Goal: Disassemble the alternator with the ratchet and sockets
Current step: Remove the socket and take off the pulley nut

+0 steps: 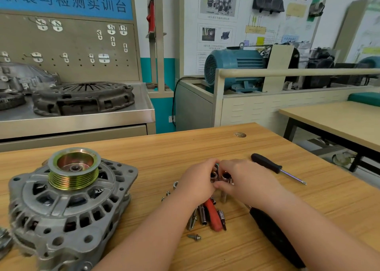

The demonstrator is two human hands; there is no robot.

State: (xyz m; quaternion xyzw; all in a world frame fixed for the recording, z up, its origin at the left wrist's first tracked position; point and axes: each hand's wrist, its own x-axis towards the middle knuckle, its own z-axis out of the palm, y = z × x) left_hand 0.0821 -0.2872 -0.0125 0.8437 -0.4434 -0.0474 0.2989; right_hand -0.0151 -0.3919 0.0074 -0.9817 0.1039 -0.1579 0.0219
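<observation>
On the wooden table (205,143) the left hand (197,183) and right hand (248,178) meet, each pinching one of the sockets (226,176) — the alternator (67,200) sits pulley-up, well left of the grip, nearer the left hand.

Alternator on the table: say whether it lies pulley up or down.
Pulley up: the grey cast-metal alternator rests on the wooden table, ribbed gold pulley topmost.
</observation>
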